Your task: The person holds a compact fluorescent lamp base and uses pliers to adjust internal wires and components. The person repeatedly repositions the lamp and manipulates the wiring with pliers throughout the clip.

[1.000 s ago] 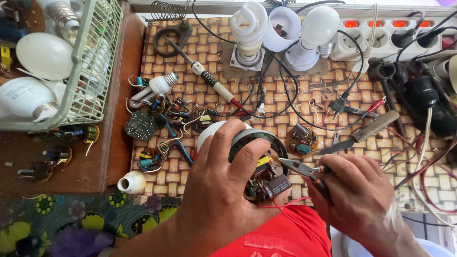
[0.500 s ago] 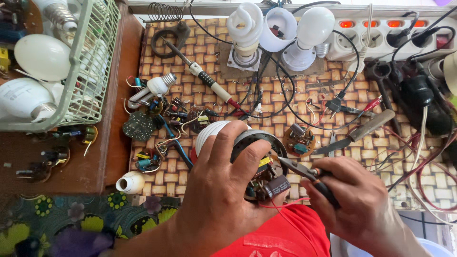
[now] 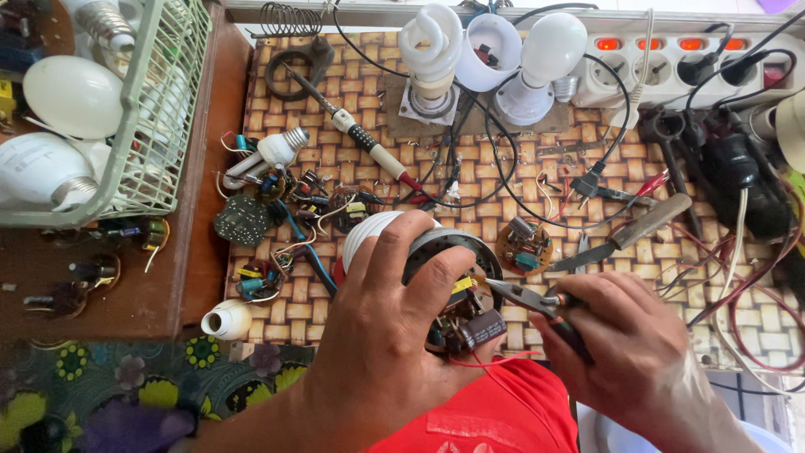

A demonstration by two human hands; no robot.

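Spread across the middle of the frame: a woven mat [image 3: 352,126] littered with small circuit boards, a screwdriver [image 3: 360,143] and a knife [image 3: 629,235]. In the upper left, a pale green wire basket [image 3: 159,109] full of white bulbs. Along the upper right edge, a white power strip [image 3: 671,59] with lit red switches. At upper centre, a spiral lamp [image 3: 432,42] and a round bulb [image 3: 549,50] standing in sockets.

Low at centre, the left hand [image 3: 394,352], wrapped around an opened bulb [image 3: 377,231] and gripping it from above, thumb over the grey rim. Bulb tilted on its side: white dome toward the upper left, open base toward the right, with a dark cylindrical capacitor [image 3: 482,329], a yellow part and thin red wires spilling out. Probably light and awkward, the loose board apt to swing on its leads.

At lower right, the right hand [image 3: 629,352], closed around the handles of small pliers [image 3: 524,298], the tips reaching into the open base beside the yellow part.

Best done, by the look of it, with the bulb braced firmly, the tips pinching one lead only, and a gentle straight pull so as not to tear the red wires.
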